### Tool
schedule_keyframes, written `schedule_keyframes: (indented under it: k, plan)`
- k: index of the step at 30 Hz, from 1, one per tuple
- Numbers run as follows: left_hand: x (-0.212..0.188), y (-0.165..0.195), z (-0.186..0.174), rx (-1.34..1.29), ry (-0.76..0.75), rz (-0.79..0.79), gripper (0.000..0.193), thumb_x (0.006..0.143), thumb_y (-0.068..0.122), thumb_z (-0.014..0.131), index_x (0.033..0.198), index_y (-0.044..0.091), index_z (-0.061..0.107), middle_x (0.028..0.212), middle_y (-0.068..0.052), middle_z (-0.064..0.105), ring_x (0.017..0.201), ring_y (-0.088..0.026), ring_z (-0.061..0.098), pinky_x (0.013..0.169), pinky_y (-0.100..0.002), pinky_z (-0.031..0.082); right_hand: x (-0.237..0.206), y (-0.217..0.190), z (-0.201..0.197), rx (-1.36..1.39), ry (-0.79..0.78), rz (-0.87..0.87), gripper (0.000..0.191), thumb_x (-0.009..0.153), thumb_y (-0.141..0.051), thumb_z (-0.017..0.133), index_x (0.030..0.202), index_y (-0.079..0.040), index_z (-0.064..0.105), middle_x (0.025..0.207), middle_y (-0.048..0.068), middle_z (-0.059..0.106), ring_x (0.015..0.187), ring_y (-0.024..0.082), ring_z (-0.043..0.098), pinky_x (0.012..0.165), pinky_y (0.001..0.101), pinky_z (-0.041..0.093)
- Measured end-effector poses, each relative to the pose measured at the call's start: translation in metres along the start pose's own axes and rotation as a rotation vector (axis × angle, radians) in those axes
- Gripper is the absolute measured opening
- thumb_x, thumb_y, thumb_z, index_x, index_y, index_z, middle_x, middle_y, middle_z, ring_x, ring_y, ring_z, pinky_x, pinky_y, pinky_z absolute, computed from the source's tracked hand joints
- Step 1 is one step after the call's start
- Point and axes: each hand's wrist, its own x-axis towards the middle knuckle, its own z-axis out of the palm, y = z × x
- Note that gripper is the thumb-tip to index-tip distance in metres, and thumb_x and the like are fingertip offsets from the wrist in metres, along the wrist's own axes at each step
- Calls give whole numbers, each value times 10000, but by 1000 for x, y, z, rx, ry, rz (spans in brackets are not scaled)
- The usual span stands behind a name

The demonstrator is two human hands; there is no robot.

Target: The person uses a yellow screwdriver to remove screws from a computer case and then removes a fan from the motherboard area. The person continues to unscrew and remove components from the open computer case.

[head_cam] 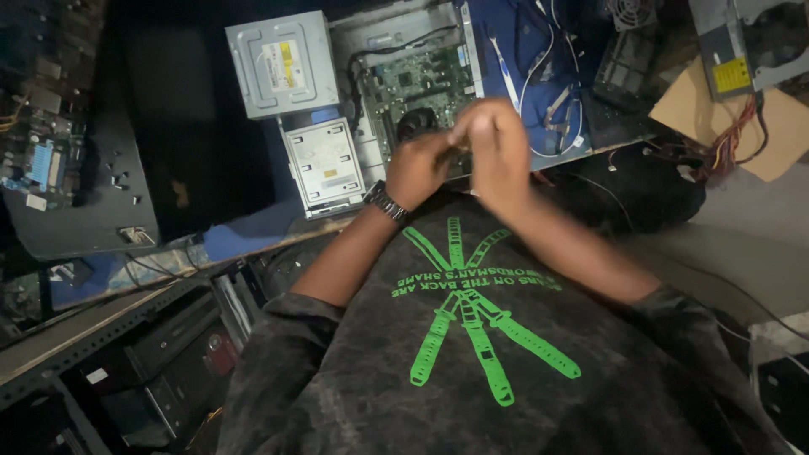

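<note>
While both hands are hovering close to the chest, the left hand (419,168) and the right hand (497,152) are meeting fingertip to fingertip, curled inward as though pinching something small between them; whatever it is stays hidden, so I cannot tell what they are gripping, or whether they are gripping anything. A wristwatch (386,202) is sitting on the left wrist. Directly beyond the fingers, the open computer case (383,38) is lying flat on the worktop (253,226), its green motherboard (417,80) facing up and a dark round fan (415,122) lying just ahead of the left hand, which is the nearer of the two. The case's long axis is running away from the person. Two grey drive units (282,63) are crowding the case's left side, while loose white cables (548,76) on a blue panel (514,42) are hemming in the right. Open room lies mostly straight above the board.
</note>
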Motion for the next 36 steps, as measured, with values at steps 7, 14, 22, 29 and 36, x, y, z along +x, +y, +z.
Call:
schedule_keyframes:
  k: [7,14,22,29,36]
  plan:
    - [6,10,-1,32,100,24,208,883,162,755,1065,76,702,1007,-163,742,892,-348,731,761,-427,587,3,29,-15,223,-117,89,457,1047,-331,584,800,7,399,709,81,454,630,151,444,595,316,380]
    - [12,9,2,-107,-91,124,163,931,55,643,1085,32,690,1046,-194,715,956,-377,715,826,-452,586,31,40,-64,478,-691,306,524,1166,-298,512,685,-90,501,681,45,544,674,137,497,690,302,419]
    - [6,10,0,-47,1,44,285,852,106,673,1130,39,678,1046,-180,725,956,-387,708,802,-460,581,-13,18,13,-71,120,-280,468,1078,-298,520,918,117,375,839,166,477,736,209,479,693,378,438]
    - [11,11,10,82,-78,54,172,926,172,706,1040,49,670,978,-168,712,912,-382,705,800,-477,576,32,44,-62,509,-836,268,672,1176,-419,363,598,-85,437,628,20,504,614,135,468,674,316,412]
    - [14,20,14,23,48,45,224,814,146,716,1018,61,679,919,-159,728,824,-384,704,705,-477,566,-20,22,11,-190,160,-270,655,1151,-391,443,967,234,375,846,250,478,777,293,465,754,415,441]
